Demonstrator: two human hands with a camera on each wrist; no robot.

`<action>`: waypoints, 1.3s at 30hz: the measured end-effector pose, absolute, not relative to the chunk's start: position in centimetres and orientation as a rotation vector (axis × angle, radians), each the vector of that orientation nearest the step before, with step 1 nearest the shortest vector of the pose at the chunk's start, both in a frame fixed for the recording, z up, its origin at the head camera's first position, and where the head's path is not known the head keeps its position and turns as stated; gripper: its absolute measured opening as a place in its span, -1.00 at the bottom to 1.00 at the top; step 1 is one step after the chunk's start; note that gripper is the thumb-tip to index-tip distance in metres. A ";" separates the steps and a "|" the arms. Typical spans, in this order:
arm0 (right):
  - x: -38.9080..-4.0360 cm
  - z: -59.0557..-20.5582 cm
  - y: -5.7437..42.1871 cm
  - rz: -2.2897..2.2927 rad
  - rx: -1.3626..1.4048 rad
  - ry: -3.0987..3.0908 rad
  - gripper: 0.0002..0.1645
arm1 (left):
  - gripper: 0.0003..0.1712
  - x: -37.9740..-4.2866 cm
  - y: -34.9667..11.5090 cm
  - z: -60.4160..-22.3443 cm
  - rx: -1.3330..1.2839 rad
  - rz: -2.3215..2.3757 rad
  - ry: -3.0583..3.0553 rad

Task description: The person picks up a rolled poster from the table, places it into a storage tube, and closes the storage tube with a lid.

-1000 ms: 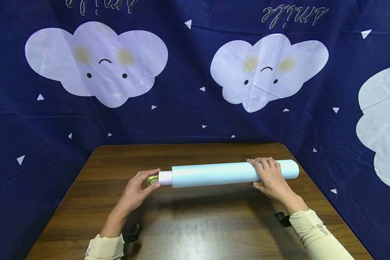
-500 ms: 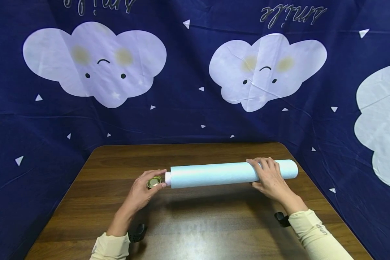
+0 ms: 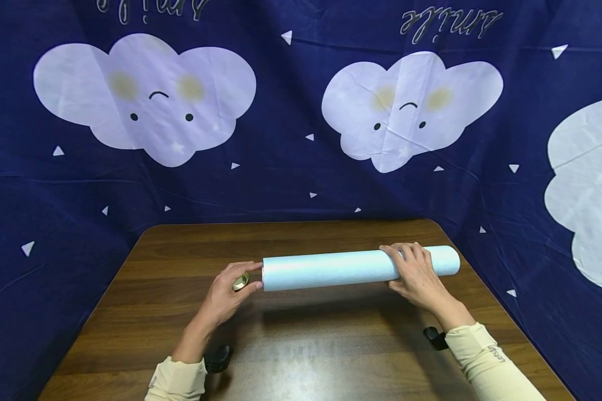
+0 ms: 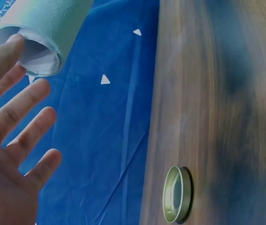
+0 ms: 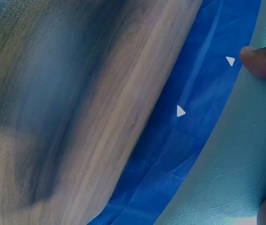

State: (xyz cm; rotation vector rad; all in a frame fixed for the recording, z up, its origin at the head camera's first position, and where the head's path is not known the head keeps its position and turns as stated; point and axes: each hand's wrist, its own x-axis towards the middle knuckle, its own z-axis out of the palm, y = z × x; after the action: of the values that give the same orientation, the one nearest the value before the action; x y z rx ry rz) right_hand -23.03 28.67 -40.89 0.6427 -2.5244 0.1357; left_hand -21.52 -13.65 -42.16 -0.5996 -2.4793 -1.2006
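Note:
A pale blue cardboard tube (image 3: 331,269) lies level above the table in the head view. My right hand (image 3: 415,273) grips it near its right end. At the open left end, my left hand (image 3: 226,289) has its thumb and index finger on opposite sides of a white paper roll (image 4: 35,57) inside. Only a thin white edge of the roll shows at the mouth in the head view. The left hand's other fingers stand spread apart in the left wrist view. Below that hand, a gold metal lid (image 4: 177,194) sits on the table.
The wooden table (image 3: 301,356) has rounded far corners. Dark blue cloth (image 3: 301,178) with clouds and white triangles hangs behind and beside it. Each wrist wears a black camera, such as the left camera (image 3: 218,359).
My left hand has moved right, and the white paper roll has slid into the blue tube until barely an edge shows. My right hand and the tube have hardly moved.

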 end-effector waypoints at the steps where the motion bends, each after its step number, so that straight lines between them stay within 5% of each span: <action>1: -23.0 -40.9 28.7 0.136 0.643 -2.526 0.06 | -0.53 -21.6 -13.6 -42.2 -0.613 -1.191 -2.475; 39: -22.7 -41.0 29.1 0.142 0.638 -2.512 0.05 | -0.49 -22.0 -14.1 -42.5 -0.637 -1.112 -2.414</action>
State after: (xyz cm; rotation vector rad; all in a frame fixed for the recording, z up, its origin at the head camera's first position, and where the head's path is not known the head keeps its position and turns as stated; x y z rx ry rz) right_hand -22.67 29.11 -41.00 0.6381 -2.5125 0.1416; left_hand -21.99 -14.09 -42.48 -0.6366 -2.4136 -1.1124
